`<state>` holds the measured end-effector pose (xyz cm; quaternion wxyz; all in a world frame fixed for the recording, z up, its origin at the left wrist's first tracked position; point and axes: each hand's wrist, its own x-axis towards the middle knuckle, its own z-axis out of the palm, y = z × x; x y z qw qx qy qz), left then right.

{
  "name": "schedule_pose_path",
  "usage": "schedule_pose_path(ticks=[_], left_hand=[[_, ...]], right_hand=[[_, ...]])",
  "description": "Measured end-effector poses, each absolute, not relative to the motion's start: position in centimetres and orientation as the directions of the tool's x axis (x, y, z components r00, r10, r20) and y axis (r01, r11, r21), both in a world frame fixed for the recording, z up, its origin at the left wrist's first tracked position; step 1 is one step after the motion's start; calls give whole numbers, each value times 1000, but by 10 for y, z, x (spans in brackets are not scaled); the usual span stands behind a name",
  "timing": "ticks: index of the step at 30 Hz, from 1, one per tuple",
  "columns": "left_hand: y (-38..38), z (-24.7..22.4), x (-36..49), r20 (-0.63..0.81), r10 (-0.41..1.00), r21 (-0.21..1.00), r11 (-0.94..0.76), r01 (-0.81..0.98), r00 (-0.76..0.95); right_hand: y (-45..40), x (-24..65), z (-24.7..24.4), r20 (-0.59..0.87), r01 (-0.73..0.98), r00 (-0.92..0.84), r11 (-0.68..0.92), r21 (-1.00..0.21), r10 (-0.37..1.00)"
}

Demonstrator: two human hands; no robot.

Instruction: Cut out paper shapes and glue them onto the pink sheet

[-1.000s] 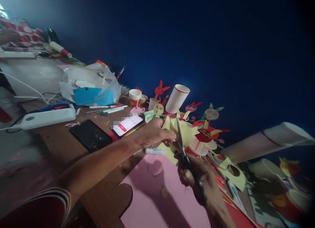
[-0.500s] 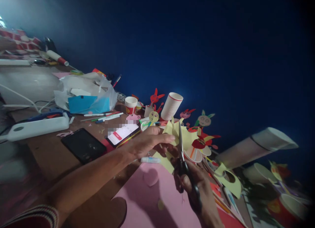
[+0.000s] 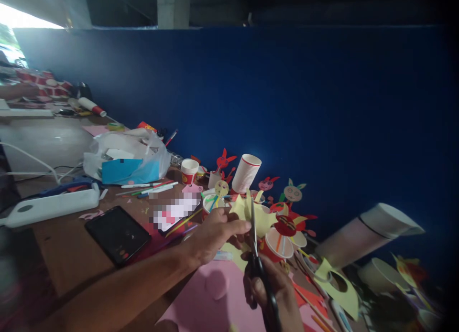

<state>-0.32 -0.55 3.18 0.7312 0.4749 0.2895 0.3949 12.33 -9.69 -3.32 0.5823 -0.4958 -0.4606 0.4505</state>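
My left hand (image 3: 218,229) pinches a piece of yellow paper (image 3: 263,221) cut to a jagged, pointed outline. In my right hand (image 3: 274,284) is a pair of black-handled scissors (image 3: 254,227), its blades pointing up against the paper. Whether the blades are spread or closed is hard to make out. Below the hands lies a pink sheet (image 3: 201,298) with a pink heart shape (image 3: 217,283) on it. A capped marker (image 3: 223,255) rests under my left wrist, partly hidden.
A tall stack of paper cups (image 3: 246,174) and paper animal faces on sticks (image 3: 293,192) stand by the blue wall. At left are a tablet (image 3: 117,234), a lit phone (image 3: 177,211), a white power strip (image 3: 53,205) and a plastic bag (image 3: 150,150). A paper roll (image 3: 369,231) leans at right.
The view has tilted upward, so the table sits lower and the wall's top edge shows. Both hands still hold the paper and scissors, slightly further left in the picture.
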Motion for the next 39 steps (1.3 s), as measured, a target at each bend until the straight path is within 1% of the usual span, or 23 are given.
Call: schedule_pose_path(ticks=[6,13,16,21,27,33,39], left_hand=[[-3,32,-3,-85,862,953,217,-213,500],[2,30,-4,-74,866,972,173,-158,495],[5,28,-5,-74,857,978,163,-133,509],[6,29,-6,-49,849,978,148,-148,526],[5,30,-8,-45,853,986,123,-117,520],[5,30,-9,-56,845,977,157,-145,531],[5,30,-10,-29,836,975,143,-168,547]], right_hand=[[-97,124,-30,101,-47,110,107,-993,989],[-97,130,-34,146,91,48,141,-986,988],[-98,131,-33,143,108,50,137,-985,988],[-99,130,-31,108,116,58,101,-988,992],[-100,130,-26,116,149,89,102,-983,989],[-102,127,-21,79,157,143,57,-986,987],[-103,128,-18,45,156,130,25,-987,990]])
